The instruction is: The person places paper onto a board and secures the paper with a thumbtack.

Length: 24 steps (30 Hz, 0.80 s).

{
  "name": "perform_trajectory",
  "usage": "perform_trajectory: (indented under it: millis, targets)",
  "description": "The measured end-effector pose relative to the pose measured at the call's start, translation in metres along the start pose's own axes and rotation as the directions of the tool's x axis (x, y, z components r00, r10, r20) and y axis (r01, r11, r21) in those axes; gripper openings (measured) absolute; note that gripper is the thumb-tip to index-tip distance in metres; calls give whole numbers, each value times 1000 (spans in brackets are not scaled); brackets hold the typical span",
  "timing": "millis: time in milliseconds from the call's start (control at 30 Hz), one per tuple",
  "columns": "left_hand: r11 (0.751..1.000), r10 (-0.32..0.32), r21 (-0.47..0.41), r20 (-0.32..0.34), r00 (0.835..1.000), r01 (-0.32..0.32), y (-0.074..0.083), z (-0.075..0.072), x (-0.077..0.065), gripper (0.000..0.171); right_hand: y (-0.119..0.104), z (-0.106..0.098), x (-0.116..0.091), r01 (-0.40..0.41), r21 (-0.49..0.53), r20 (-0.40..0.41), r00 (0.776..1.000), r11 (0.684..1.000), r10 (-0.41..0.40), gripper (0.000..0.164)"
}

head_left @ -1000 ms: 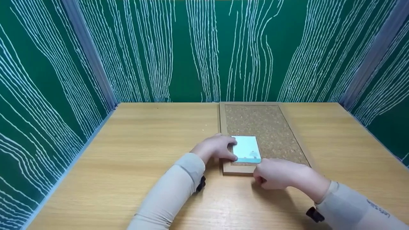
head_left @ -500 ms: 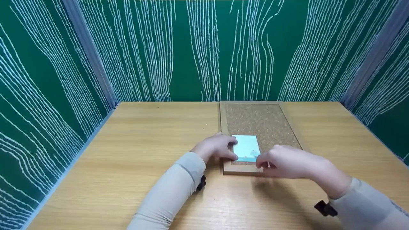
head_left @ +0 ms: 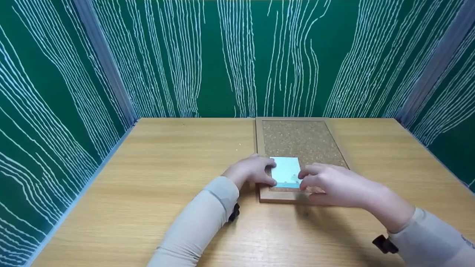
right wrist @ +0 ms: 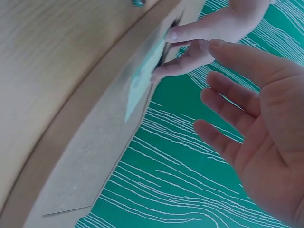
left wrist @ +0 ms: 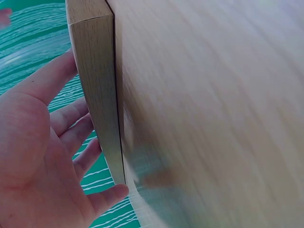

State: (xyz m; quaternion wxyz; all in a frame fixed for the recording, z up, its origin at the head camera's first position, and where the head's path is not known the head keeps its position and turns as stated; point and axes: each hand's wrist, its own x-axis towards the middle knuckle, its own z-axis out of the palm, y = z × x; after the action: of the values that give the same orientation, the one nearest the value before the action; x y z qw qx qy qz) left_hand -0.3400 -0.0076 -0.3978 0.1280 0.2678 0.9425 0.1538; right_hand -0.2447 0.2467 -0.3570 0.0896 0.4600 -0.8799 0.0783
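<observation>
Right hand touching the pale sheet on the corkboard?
Apart. The right wrist view shows green wall between the pale sheet and the visible fingertips of the right hand.

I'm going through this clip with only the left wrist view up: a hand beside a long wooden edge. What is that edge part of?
Observer: It is the frame of a corkboard, which the head view shows lying on the table.

Operator: I can't see what the left hand is touching up there. Anything at its fingertips?

Observer: Yes, the head view shows its thumb and a finger at the left edge of a pale blue sheet on the cork.

Operator: And the right hand, is it holding something?

Observer: No, in the right wrist view its fingers are apart and hold nothing.
</observation>
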Motion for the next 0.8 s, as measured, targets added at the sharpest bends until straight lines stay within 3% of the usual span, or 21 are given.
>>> perform_trajectory:
  millis: [300, 667, 800]
  targets:
    - [999, 31, 29, 2, 1000, -31, 2, -2, 0, 64, 8, 15, -5, 122, -69, -21, 992, 990, -124, 16]
    - [1000, 5, -12, 3, 1000, -5, 2, -2, 0, 65, 9, 30, -10, 137, -35, 12, 990, 990, -137, 16]
    - [1000, 9, 1, 1, 1000, -9, 1, -2, 0, 65, 8, 33, -11, 120, 11, 63, 991, 993, -120, 15]
